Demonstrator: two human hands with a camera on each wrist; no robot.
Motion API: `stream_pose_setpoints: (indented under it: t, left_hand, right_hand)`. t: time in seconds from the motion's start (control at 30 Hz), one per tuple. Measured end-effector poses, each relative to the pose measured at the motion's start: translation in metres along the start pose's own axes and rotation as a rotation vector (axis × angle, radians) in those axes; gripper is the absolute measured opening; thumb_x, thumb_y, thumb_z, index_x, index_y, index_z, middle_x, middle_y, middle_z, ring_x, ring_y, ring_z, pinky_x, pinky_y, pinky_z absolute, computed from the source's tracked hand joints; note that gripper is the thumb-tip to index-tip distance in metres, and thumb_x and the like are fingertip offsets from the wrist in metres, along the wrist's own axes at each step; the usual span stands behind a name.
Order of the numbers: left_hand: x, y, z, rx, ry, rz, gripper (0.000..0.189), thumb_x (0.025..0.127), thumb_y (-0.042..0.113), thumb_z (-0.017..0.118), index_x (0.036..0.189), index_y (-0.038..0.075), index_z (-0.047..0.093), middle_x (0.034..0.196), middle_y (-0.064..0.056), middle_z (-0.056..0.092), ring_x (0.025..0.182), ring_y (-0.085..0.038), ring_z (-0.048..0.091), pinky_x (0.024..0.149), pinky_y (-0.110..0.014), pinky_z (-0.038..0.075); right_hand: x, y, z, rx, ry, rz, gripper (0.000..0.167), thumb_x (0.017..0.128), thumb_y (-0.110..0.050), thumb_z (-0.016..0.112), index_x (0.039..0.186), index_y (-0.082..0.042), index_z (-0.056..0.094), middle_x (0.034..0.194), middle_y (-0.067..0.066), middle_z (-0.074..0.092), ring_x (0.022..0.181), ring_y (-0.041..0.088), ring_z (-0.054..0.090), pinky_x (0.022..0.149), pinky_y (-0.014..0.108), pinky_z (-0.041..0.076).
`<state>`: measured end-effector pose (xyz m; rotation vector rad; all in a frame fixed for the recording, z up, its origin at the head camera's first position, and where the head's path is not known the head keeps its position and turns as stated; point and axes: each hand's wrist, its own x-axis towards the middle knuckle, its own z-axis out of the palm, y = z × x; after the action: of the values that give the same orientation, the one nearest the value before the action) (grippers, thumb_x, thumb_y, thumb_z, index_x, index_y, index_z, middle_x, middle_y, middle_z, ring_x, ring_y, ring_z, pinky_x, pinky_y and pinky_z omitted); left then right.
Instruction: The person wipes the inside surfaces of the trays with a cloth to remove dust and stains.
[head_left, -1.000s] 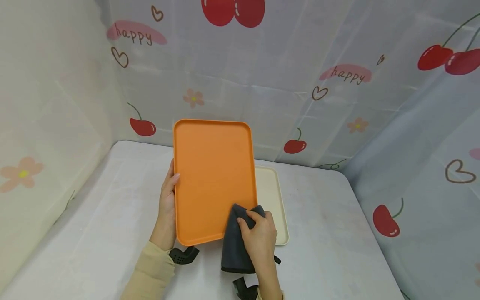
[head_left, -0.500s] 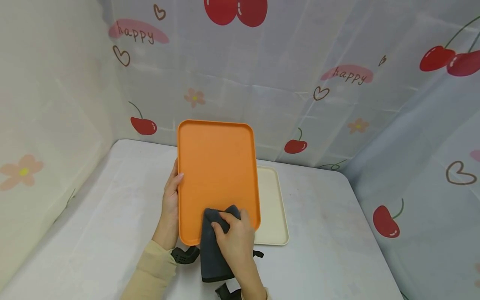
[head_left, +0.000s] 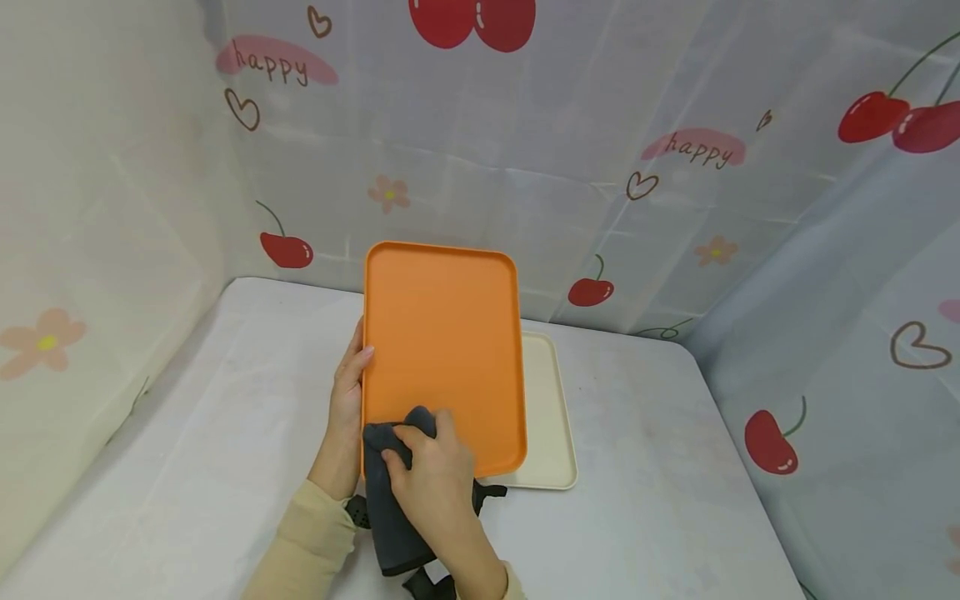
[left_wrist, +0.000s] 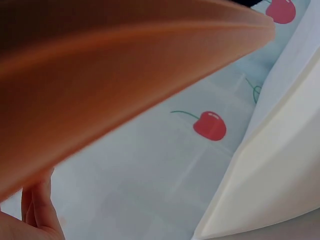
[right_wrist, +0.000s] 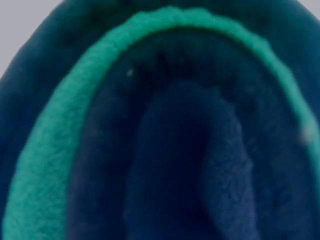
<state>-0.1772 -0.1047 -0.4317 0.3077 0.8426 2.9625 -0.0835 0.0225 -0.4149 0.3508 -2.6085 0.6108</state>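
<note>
An orange rectangular tray (head_left: 450,333) is held up at a tilt, its inner face toward the head camera. My left hand (head_left: 347,400) grips its left edge, thumb on the rim and the other fingers behind. In the left wrist view the tray's side (left_wrist: 125,75) fills the upper left, with fingers (left_wrist: 42,205) under it. My right hand (head_left: 435,479) pinches a folded dark grey cloth (head_left: 390,508) against the tray's lower left corner. Layers of the cloth (right_wrist: 190,150), dark with a green band, fill the right wrist view.
A cream tray (head_left: 551,417) lies on the white-covered table (head_left: 637,467), partly hidden behind the orange one. A curtain (head_left: 480,117) printed with cherries and hearts stands behind the table and along its sides. Black wrist straps (head_left: 431,586) show at the wrists.
My right hand has slid the cloth leftward along the tray's lower edge, from the right corner to the left one. The orange tray has shifted slightly right, still in my left hand.
</note>
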Motion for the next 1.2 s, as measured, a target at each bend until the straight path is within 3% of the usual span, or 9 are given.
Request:
stream_pose_setpoints:
  t: [0.2,0.33,0.5,0.9,1.2]
  left_hand:
    - [0.000,0.001,-0.001,0.065,0.077,-0.036,0.053,0.106,0.010,0.030,0.157,0.023,0.022,0.136,0.012,0.056,0.113,-0.006,0.060,0.094,-0.020,0.050]
    - [-0.001,0.003,-0.003,0.141,0.112,-0.066,0.053,0.107,0.014,0.031,0.157,0.027,0.023,0.137,0.013,0.054,0.111,-0.005,0.059,0.093,-0.020,0.050]
    - [-0.001,0.004,-0.004,0.149,0.134,-0.090,0.052,0.107,0.017,0.034,0.155,0.031,0.026,0.136,0.013,0.054,0.110,-0.006,0.060,0.092,-0.021,0.051]
    - [0.003,-0.002,-0.004,0.022,0.141,-0.079,0.052,0.105,0.013,0.040,0.154,0.028,0.032,0.129,0.010,0.062,0.107,-0.008,0.064,0.088,-0.022,0.054]
    - [0.004,0.001,-0.005,0.094,0.151,-0.059,0.052,0.106,0.013,0.036,0.156,0.025,0.027,0.138,0.013,0.054,0.114,-0.005,0.059,0.094,-0.019,0.050]
  right_hand:
    - [0.001,0.000,0.000,-0.051,-0.016,-0.098,0.028,0.070,-0.028,0.089,0.095,-0.019,0.080,0.089,0.004,0.059,0.063,0.014,0.059,0.053,0.022,0.049]
    - [-0.002,0.001,0.001,-0.060,-0.022,-0.157,0.028,0.068,-0.030,0.089,0.094,-0.022,0.080,0.087,0.003,0.058,0.060,0.011,0.055,0.049,0.018,0.043]
    - [-0.007,0.001,0.003,-0.043,-0.025,-0.165,0.028,0.067,-0.028,0.090,0.093,-0.023,0.080,0.087,0.002,0.057,0.056,0.010,0.052,0.047,0.016,0.039]
    - [-0.012,0.015,0.007,0.083,-0.037,-0.037,0.028,0.067,-0.023,0.091,0.093,-0.021,0.080,0.088,0.000,0.057,0.053,0.007,0.053,0.048,0.013,0.039]
    - [-0.016,0.044,-0.004,0.073,-0.033,0.105,0.027,0.068,-0.022,0.090,0.093,-0.019,0.080,0.092,0.002,0.060,0.073,0.019,0.067,0.059,0.026,0.053]
